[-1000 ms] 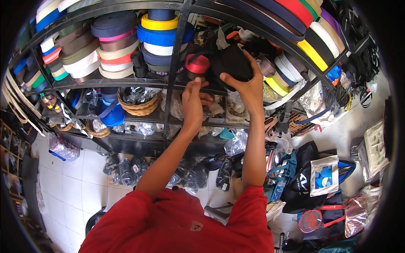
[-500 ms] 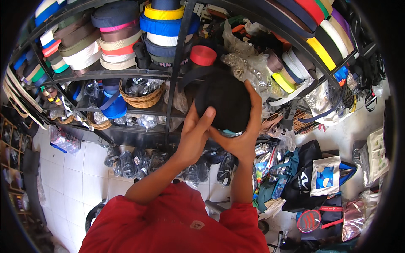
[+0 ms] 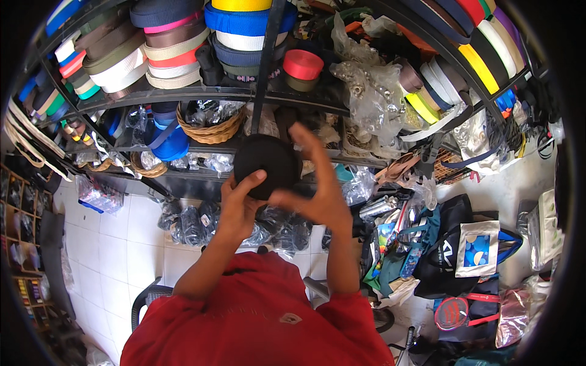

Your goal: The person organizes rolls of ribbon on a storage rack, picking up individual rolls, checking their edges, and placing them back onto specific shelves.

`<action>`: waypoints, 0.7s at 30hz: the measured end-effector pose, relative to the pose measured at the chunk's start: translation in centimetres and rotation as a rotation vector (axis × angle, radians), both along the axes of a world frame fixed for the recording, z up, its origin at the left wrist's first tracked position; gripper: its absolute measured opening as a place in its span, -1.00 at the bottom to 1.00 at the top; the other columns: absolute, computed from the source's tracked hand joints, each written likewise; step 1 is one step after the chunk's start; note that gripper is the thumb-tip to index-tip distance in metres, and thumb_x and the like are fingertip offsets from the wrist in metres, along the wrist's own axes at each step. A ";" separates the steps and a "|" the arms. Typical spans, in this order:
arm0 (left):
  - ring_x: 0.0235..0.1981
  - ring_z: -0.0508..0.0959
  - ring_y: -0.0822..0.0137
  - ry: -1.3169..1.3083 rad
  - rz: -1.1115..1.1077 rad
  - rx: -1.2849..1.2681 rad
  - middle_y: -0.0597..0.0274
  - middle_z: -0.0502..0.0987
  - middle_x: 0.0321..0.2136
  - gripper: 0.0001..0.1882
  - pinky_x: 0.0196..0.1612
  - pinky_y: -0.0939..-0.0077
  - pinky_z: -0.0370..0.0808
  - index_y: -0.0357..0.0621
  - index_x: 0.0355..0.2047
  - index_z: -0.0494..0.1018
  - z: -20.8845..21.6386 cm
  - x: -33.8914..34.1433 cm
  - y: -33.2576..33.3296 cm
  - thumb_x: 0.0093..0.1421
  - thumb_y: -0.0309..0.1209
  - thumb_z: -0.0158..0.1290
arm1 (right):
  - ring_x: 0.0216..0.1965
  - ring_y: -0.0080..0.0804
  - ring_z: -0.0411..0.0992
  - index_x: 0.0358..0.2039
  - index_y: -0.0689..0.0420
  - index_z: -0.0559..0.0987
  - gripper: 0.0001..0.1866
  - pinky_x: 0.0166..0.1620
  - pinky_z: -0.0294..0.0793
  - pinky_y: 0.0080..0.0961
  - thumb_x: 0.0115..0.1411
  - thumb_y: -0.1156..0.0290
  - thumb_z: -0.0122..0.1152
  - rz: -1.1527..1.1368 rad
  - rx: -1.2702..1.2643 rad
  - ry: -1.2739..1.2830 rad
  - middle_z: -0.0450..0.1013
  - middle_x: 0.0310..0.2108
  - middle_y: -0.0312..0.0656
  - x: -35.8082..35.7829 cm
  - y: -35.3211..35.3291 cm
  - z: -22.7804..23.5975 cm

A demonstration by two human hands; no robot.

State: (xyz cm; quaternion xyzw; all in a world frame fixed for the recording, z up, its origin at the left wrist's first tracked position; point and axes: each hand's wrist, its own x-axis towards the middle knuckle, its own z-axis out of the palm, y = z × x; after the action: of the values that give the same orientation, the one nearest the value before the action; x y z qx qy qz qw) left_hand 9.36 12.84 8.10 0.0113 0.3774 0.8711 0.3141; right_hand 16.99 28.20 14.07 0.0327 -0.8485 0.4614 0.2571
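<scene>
A round, flat roll of black webbing (image 3: 266,163) is held in front of the shelf. My left hand (image 3: 238,210) grips its lower left side, the thumb pressed on its face. Beside the roll's right edge is my right hand (image 3: 322,194), fingers spread and somewhat blurred by motion. It looks apart from the roll or only brushing it; I cannot tell which. Behind the roll a dark strap (image 3: 285,122) runs upward, perhaps the roll's loose end. Above stands a red webbing roll (image 3: 303,63) on an olive one.
Coloured webbing rolls (image 3: 174,46) crowd the black shelf (image 3: 201,96). Below are a wicker basket (image 3: 210,129) and bagged black items (image 3: 207,219). Clear plastic bags of metal rings (image 3: 372,91) hang at the right. Bags (image 3: 452,244) and a red racket (image 3: 452,313) lie on the floor.
The black roll has come down and left, with its round face now turned into view. My right hand has loosened from its side and spread open; my left still grips it.
</scene>
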 end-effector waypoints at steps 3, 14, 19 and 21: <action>-0.07 0.61 0.16 0.026 0.048 -0.024 0.06 0.54 -0.08 -0.49 -0.03 0.13 0.60 -0.32 0.05 0.36 -0.3 0.0 -1.2 0.13 -0.37 0.22 | 0.24 -0.10 0.28 0.28 0.17 0.25 -0.07 0.20 0.30 -0.19 -0.05 0.22 0.54 -0.312 -0.109 0.056 0.23 0.25 0.03 -5.1 3.3 0.6; 0.00 0.57 0.09 -0.042 -0.067 0.041 0.01 0.53 -0.03 -0.53 0.01 -0.03 0.58 -0.36 0.08 0.37 -1.8 0.5 -2.6 0.23 -0.33 0.12 | 0.05 0.17 0.36 0.20 0.15 0.27 -0.03 0.08 0.43 -0.07 -0.21 0.23 0.60 -0.803 0.325 0.099 0.33 0.02 0.14 -16.3 6.7 -0.5; -0.09 0.62 0.14 -0.074 -0.046 0.062 0.02 0.54 -0.10 -0.56 -0.06 0.13 0.65 -0.31 0.03 0.38 -1.1 0.6 -2.8 0.18 -0.38 0.19 | -0.05 0.17 0.46 0.15 0.11 0.34 -0.11 -0.03 0.51 -0.07 -0.20 0.22 0.58 -0.822 0.347 0.076 0.42 -0.09 0.10 -17.7 7.8 -0.9; -0.09 0.62 0.14 -0.069 -0.048 0.063 0.02 0.55 -0.10 -0.55 -0.06 0.13 0.65 -0.32 0.03 0.38 -0.9 0.5 -2.8 0.18 -0.38 0.19 | -0.10 0.15 0.49 0.15 0.06 0.37 -0.14 -0.09 0.54 -0.06 -0.20 0.22 0.56 -0.838 0.379 0.093 0.44 -0.10 0.08 -17.9 8.1 -1.2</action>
State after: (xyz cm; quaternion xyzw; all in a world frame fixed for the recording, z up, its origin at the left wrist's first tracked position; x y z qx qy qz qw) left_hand 9.89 10.09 7.15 0.0002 0.3383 0.8745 0.3475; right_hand -0.89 36.35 12.84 -0.2459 -0.8454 0.1523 0.4490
